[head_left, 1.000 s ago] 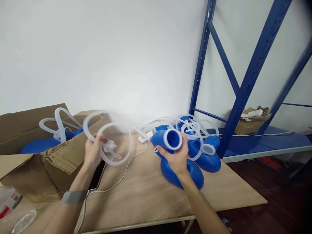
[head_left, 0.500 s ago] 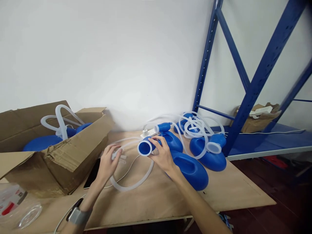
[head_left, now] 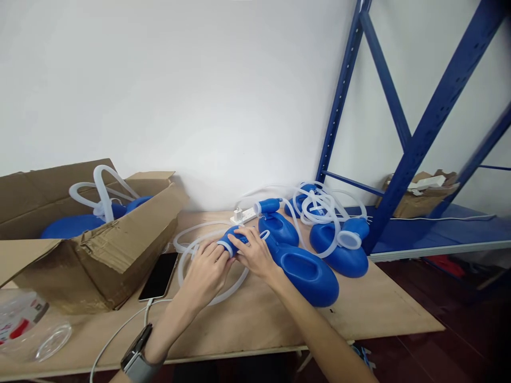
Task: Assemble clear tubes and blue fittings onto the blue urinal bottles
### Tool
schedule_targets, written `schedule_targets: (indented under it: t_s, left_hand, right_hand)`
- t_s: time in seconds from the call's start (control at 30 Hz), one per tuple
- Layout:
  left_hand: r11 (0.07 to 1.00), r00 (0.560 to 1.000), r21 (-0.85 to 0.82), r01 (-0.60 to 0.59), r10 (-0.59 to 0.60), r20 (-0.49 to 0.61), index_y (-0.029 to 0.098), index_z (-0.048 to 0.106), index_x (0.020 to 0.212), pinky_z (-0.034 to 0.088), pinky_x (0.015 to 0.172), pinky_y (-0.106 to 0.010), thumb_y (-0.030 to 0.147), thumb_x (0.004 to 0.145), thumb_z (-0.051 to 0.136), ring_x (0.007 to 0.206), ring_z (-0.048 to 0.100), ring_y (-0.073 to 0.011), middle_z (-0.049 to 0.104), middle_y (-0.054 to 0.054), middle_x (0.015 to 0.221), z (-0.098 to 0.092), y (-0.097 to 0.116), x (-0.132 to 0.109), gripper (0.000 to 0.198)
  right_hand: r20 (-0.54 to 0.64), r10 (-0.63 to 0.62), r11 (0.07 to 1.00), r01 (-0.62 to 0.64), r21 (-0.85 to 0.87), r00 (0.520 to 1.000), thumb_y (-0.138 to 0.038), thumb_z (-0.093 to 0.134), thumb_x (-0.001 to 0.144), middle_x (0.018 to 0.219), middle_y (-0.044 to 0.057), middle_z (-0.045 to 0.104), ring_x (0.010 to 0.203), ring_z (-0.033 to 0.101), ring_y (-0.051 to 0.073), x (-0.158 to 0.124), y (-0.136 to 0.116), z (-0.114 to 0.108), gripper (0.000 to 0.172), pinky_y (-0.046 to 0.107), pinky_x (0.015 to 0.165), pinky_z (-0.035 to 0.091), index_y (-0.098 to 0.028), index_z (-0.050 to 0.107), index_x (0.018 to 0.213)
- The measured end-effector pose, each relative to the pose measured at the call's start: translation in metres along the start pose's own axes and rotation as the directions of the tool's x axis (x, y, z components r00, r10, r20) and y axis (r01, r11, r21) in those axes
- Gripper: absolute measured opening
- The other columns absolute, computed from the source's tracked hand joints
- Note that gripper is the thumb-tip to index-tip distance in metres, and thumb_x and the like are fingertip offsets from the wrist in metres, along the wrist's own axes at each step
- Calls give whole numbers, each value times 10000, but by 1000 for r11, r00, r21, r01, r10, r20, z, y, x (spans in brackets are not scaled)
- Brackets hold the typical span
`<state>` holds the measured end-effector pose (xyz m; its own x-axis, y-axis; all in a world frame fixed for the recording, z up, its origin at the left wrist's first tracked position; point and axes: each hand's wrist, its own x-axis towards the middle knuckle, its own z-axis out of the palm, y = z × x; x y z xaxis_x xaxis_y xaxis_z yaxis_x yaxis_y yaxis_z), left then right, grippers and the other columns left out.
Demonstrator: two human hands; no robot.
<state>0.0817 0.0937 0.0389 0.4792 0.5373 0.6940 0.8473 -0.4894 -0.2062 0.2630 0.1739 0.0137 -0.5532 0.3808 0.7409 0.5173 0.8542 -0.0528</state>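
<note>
My right hand (head_left: 253,250) is closed around a blue plastic funnel cup (head_left: 235,238) with a white rim, held tilted over the table. At that rim, my left hand (head_left: 211,266) has its fingers bent together; what they pinch is hidden. A blue urinal bottle (head_left: 309,275) lies just right of my right hand, its neck pointing at the cup; whether the two are joined I cannot tell. Below and behind my hands a translucent hose (head_left: 229,292) loops on the table.
Several other blue bottles (head_left: 339,255) with coiled hoses (head_left: 319,207) lie at right. An open cardboard box (head_left: 131,250) with similar bottles stands at left, near a phone (head_left: 159,276) and clear plastic bottle (head_left: 19,324). A power strip (head_left: 244,215) is behind; a blue rack (head_left: 423,117) rises at right.
My left hand has moved right, from beside the hose to the cup's rim. The cup has turned from facing me to pointing down and left. The phone is now more exposed.
</note>
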Motion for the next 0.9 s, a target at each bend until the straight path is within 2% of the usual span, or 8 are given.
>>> schedule_targets:
  t_s: [0.2, 0.3, 0.37, 0.5, 0.6, 0.7, 0.83, 0.9]
  left_hand:
    - [929, 971, -288, 233, -237, 22, 209, 584, 762, 452, 647, -296, 287, 1044, 436, 715, 587, -195, 636, -41, 753, 3, -2, -19, 328]
    - [747, 862, -476, 464, -504, 50, 226, 463, 683, 422, 571, -245, 375, 1047, 444, 607, 537, -147, 530, 20, 654, -6, -5, -29, 394]
    - [675, 803, -496, 546, -590, 81, 231, 447, 688, 434, 582, -238, 438, 1045, 455, 610, 538, -144, 511, 31, 654, -8, -11, -38, 413]
    - [820, 830, -192, 539, -479, 285, 230, 530, 706, 496, 819, -333, 424, 1041, 439, 714, 620, -192, 639, -4, 719, 8, -24, -61, 398]
    - [875, 776, 45, 483, -451, 441, 230, 603, 780, 495, 843, -371, 298, 1034, 394, 837, 687, -249, 728, -66, 867, 30, -26, -80, 336]
    - [880, 757, 69, 470, -442, 481, 225, 643, 839, 493, 760, -341, 237, 1010, 416, 895, 713, -274, 746, -96, 958, 44, -21, -93, 285]
    - [884, 754, 66, 464, -432, 495, 213, 670, 840, 489, 720, -346, 215, 1000, 443, 894, 725, -298, 745, -110, 945, 51, -17, -96, 278]
    - [889, 767, 50, 455, -420, 486, 205, 680, 826, 493, 727, -361, 206, 1002, 439, 870, 725, -303, 739, -117, 916, 54, -18, -93, 299]
  right_hand:
    - [98, -76, 994, 67, 91, 992, -183, 787, 871, 1310, 145, 648, 1238, 581, 303, 4, 7, 21, 550, 494, 1066, 537, -246, 635, 1396]
    - [154, 20, 997, -30, 68, 988, -99, 779, 836, 1319, 138, 644, 1257, 577, 318, 1, 17, 28, 570, 506, 1030, 566, -269, 651, 1365]
    - [165, 93, 994, -102, 44, 982, -70, 770, 822, 1313, 139, 640, 1249, 586, 331, -3, 21, 31, 581, 503, 986, 595, -264, 650, 1357]
    - [147, 211, 977, -215, 8, 966, -89, 702, 885, 1375, 154, 589, 1320, 563, 335, -14, 15, 45, 606, 541, 1069, 553, -248, 549, 1449]
    - [114, 325, 945, -325, -22, 939, -144, 639, 937, 1473, 218, 502, 1419, 488, 373, -24, 8, 59, 707, 592, 1090, 524, -214, 359, 1582]
    - [149, 443, 895, -445, -22, 884, -183, 646, 928, 1565, 272, 422, 1497, 401, 409, -35, 5, 67, 819, 600, 1121, 489, -146, 234, 1634]
    - [341, 607, 749, -660, 55, 718, -308, 720, 899, 1637, 310, 345, 1557, 298, 423, -48, -6, 53, 924, 587, 1193, 400, -50, 227, 1636]
    - [386, 556, 748, -645, 154, 737, -428, 709, 921, 1564, 260, 495, 1484, 448, 402, -52, -13, 31, 819, 553, 1144, 469, -96, 381, 1594]
